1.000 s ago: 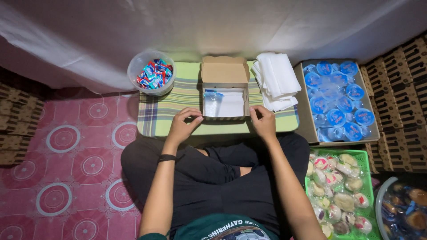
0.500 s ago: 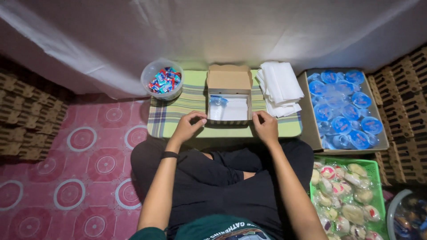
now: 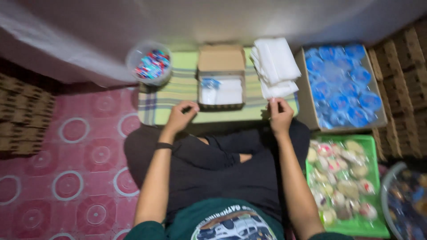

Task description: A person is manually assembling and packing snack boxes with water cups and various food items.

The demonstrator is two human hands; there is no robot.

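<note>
Low striped table (image 3: 169, 95) across the lap. On it, open cardboard box (image 3: 221, 89); beside it, stack of white sheets (image 3: 275, 66). Right hand (image 3: 280, 116) pinching the stack's lower edge; left hand (image 3: 180, 118) loosely curled, empty, resting. Likely mid-pick: peeling one sheet free calls for care.

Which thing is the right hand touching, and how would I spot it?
Find the low striped table before the seated person. At its right end, beside the open cardboard box, lies a stack of white sheets; the right hand touches its near edge. Nothing else there is plain white and flat.
</note>
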